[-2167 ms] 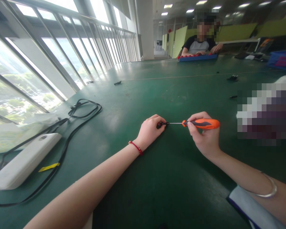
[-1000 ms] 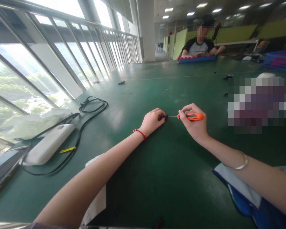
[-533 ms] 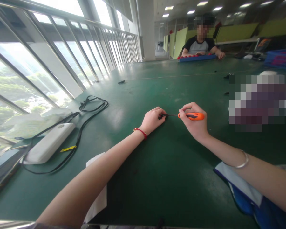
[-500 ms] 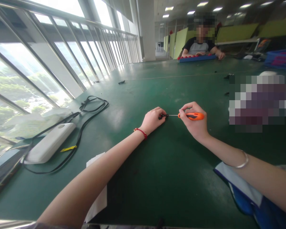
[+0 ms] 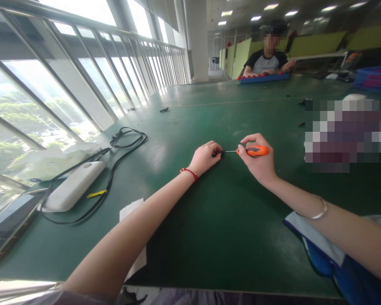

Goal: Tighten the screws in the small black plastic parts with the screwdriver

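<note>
Pinching a small black part [image 5: 218, 152] down on the table [image 5: 209, 237], the left hand [image 5: 205, 157] has its grip closed on it, out in the middle of the green top. The right hand [image 5: 258, 163] has its grip wrapped round the orange handle of a screwdriver [image 5: 253, 151], whose thin shaft lies nearly level, with its tip meeting the part. To my eye the work wants the shaft straight in line with the part, light pressure, and the part pinned flat so it cannot spin or skid. As for containers, a blue tray [image 5: 263, 78] in front of a person across the table carries red pieces. A blue crate [image 5: 374, 78] at far right shows reddish contents, too small to tell.
</note>
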### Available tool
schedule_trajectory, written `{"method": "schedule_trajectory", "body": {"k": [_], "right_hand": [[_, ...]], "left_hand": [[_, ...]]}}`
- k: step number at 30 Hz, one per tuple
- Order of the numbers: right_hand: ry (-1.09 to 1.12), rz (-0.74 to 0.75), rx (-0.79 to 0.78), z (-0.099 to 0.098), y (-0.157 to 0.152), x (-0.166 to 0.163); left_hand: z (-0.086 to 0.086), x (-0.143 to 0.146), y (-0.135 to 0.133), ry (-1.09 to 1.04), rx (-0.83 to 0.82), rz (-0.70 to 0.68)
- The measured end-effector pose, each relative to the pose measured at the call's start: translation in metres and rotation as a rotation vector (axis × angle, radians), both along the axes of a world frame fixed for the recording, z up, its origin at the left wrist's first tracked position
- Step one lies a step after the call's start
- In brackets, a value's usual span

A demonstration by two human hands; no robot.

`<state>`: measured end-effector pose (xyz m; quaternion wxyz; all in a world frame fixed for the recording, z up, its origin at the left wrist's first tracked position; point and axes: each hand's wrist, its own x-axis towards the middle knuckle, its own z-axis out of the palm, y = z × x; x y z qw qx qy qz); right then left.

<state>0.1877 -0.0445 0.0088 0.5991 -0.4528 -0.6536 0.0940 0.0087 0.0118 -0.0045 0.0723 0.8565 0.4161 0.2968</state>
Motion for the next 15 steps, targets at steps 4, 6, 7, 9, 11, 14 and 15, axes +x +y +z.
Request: {"method": "schedule_trajectory", "body": {"k": [4,6,7,9,11,14,15], "right_hand": [[0.067,0.015,0.064,0.0002,0.0013,-0.0001],[0.025,-0.018,0.047,0.0015,0.0,-0.0003],[-0.008,-0.034,0.028,0.0022,-0.0011,-0.0005],[-0.067,-0.03,-0.004,0.0032,-0.0033,-0.0013],[-0.07,-0.015,0.011,0.0031,-0.0049,-0.0025],[-0.011,0.019,0.08,0.0017,-0.0052,-0.004],[0.0,0.018,0.096,0.0013,-0.0051,-0.0042]], "left_hand": [[-0.0001,0.0003,0.0003,-0.002,-0.009,-0.001],[0.0002,0.0005,0.0001,-0.004,-0.013,0.002],[0.0005,0.0005,-0.0001,-0.004,-0.014,0.003],[0.001,0.0005,-0.0006,-0.002,-0.013,0.005],[0.0013,0.0003,-0.0012,0.002,-0.014,0.004],[0.0016,0.0,-0.0025,0.01,-0.014,0.004],[0.0017,-0.0001,-0.0029,0.012,-0.016,0.006]]}}
